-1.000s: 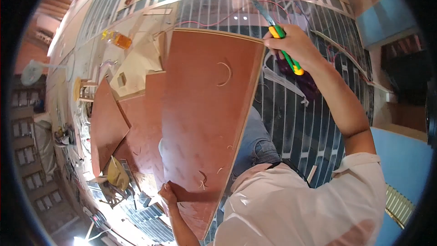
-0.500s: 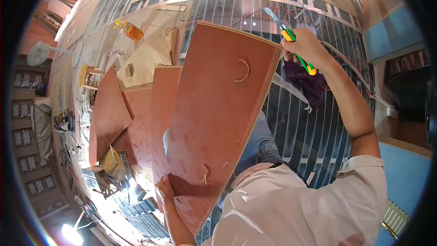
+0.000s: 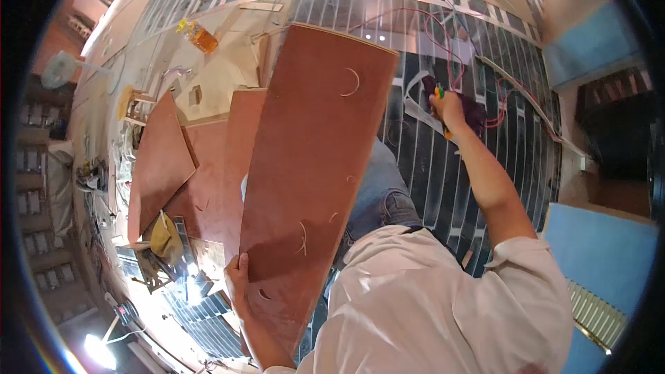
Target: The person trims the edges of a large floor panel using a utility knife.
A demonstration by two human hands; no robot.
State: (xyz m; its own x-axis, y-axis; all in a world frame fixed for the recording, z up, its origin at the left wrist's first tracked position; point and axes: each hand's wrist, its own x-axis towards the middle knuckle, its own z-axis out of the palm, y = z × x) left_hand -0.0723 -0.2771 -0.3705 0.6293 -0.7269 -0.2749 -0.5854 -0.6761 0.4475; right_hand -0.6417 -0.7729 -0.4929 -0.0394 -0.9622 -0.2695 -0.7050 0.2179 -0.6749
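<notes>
A long reddish-brown board [image 3: 315,145] stands tilted in front of me, with a few thin curled shavings on its face. My left hand [image 3: 238,278] grips its left edge near the lower end, thumb on the face and the other fingers hidden behind. Off the board's right side, my right hand [image 3: 450,111] is closed around a green and yellow utility knife [image 3: 439,91]. The blade cannot be made out against the dark floor. Just beside that hand lies a dark purple cloth [image 3: 474,112], with a pale strip [image 3: 418,107] to its left.
More reddish-brown boards [image 3: 163,166] lean at the left. Beyond them lie an orange-filled bottle [image 3: 201,39] and a small stool [image 3: 136,105]. Red wires [image 3: 463,62] cross the dark striped floor sheet [image 3: 485,187]. A yellow cap [image 3: 166,241] rests near a bright lamp [image 3: 101,351].
My right hand has moved down and away from the board's upper right edge, taking the knife toward the purple cloth. In view, the board has shifted slightly left, still in my left hand.
</notes>
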